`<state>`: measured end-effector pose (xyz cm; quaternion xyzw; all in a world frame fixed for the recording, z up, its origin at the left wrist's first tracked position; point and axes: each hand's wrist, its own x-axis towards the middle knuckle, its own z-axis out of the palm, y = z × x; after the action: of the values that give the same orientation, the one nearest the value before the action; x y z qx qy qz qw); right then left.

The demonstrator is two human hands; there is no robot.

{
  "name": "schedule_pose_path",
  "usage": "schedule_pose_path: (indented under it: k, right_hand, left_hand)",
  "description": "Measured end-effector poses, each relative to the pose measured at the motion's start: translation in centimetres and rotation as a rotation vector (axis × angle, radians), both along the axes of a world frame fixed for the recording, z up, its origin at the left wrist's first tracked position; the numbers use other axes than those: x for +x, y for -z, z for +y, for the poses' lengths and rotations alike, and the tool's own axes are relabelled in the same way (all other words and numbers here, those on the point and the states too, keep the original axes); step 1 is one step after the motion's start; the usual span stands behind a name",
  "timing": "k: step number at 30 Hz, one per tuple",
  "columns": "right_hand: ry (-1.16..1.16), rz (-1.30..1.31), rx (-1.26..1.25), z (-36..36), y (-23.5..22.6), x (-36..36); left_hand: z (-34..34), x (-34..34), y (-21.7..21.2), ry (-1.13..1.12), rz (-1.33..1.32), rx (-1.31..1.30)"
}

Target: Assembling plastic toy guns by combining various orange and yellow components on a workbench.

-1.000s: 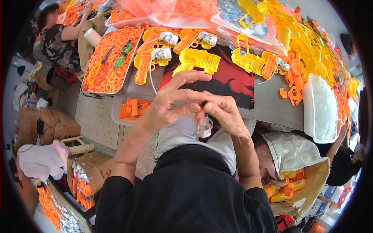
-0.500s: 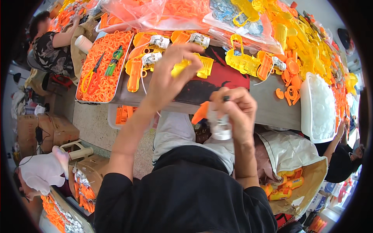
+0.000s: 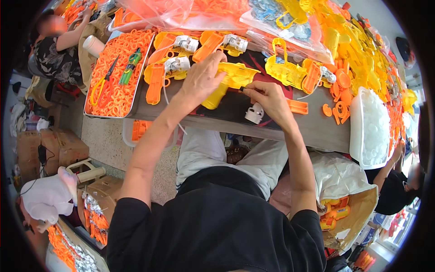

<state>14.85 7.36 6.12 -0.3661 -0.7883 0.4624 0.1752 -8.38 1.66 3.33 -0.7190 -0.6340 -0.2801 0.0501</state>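
Note:
My left hand (image 3: 205, 78) closes its thumb and fingers around the left end of a yellow plastic shell half (image 3: 239, 75) on the table. Just to the right, my right hand (image 3: 268, 99) pinches a small black part (image 3: 243, 89) close to that shell's lower edge. Under my right hand lies a white plastic mechanism (image 3: 254, 114), with an orange handle piece (image 3: 297, 107) showing past the wrist. My palm hides whether those two are joined. Several orange handle pieces with white mechanisms (image 3: 177, 65) and thin white tubes lie left of and beyond my left hand.
At the left, a metal tray (image 3: 144, 72) of orange rings holds scissors (image 3: 105, 84) and green-handled cutters (image 3: 130, 68). Another yellow shell (image 3: 283, 70) and a white tub (image 3: 357, 122) are to the right. Yellow parts (image 3: 353, 54) are heaped beyond. An open sack (image 3: 358, 217) stands beside my right leg.
My right hand has gone forward, and the white mechanism with the orange piece it held now lies on the table. My left hand has come down onto the yellow shell.

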Motion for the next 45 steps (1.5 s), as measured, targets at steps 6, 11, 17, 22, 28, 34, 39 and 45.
schedule_pose_path:
  k: [6, 11, 17, 22, 28, 34, 39, 45]
  right_hand:
    - [0.067, 0.085, 0.117, 0.5, 3.1, -0.6]
    - [0.137, 0.128, 0.139, 0.2, 2.3, -0.2]
    - [0.161, 0.133, 0.254, -0.4, 2.2, -0.7]
    - [0.148, 0.043, 0.289, -0.2, 1.8, -0.6]
    - [0.045, 0.156, -0.113, 2.3, 2.8, 0.4]
    - [0.073, -0.220, 0.101, 1.5, 2.4, -1.8]
    - [0.177, -0.063, 0.230, 0.5, 2.3, -2.1]
    - [0.276, -0.266, 0.556, -0.7, -0.1, 7.6]
  left_hand:
    - [-1.3, 2.2, 2.0, 0.058, -1.074, -0.206]
    - [-1.0, 2.6, 0.5, 0.061, -0.792, -0.113]
    - [-1.0, 3.5, 0.2, 0.059, -0.714, -0.055]
    - [-1.1, 4.7, -0.8, 0.042, -0.623, -0.059]
    - [-1.7, 4.1, -0.3, 0.102, -1.024, -0.272]
    - [-2.0, 3.1, 0.2, -0.084, -0.911, -0.254]
    - [-2.6, 5.0, 1.4, -0.259, -0.109, 0.271]
    - [-2.5, 4.5, 2.4, -0.107, -0.226, 0.195]
